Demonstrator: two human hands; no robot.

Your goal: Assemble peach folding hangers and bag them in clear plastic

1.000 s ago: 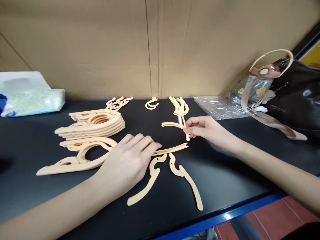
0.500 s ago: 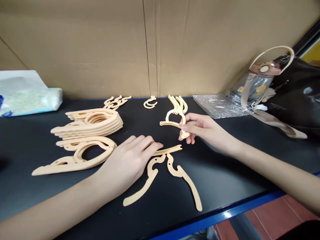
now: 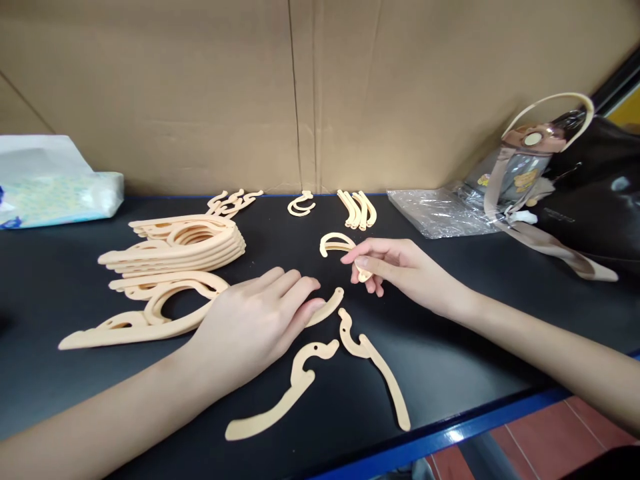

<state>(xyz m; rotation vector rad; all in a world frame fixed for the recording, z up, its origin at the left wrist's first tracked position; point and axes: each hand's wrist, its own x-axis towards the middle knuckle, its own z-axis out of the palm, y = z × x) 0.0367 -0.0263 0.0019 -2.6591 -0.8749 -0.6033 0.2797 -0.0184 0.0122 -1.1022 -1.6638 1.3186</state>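
My right hand (image 3: 395,263) is closed in a pinch on a cream plastic hanger hook (image 3: 334,237), held above the black table. A curved strip shows along the hook's lower side; I cannot tell whether they are joined. Palm down, my left hand (image 3: 265,310) has its fingers and thumb closed on a curved cream hanger bar (image 3: 330,307), whose far end sticks out to the right. In front of the hands lie two separate cream hanger arms, the left one (image 3: 284,393) and the right one (image 3: 376,373). The left forearm partly hides a folded hanger (image 3: 150,333).
A stack of folded hangers (image 3: 175,250) stands at left. Along the back lie loose hooked pieces (image 3: 233,202), more hooks (image 3: 301,204) and several curved bars (image 3: 357,209). A tissue pack (image 3: 60,190), plastic bag (image 3: 440,210), strapped bottle (image 3: 525,167) and black bag (image 3: 595,200) flank them.
The hook in my right hand has tilted over to the left. My left hand has turned its bar, now angled upward to the right, and the left hanger arm has slid nearer the front edge.
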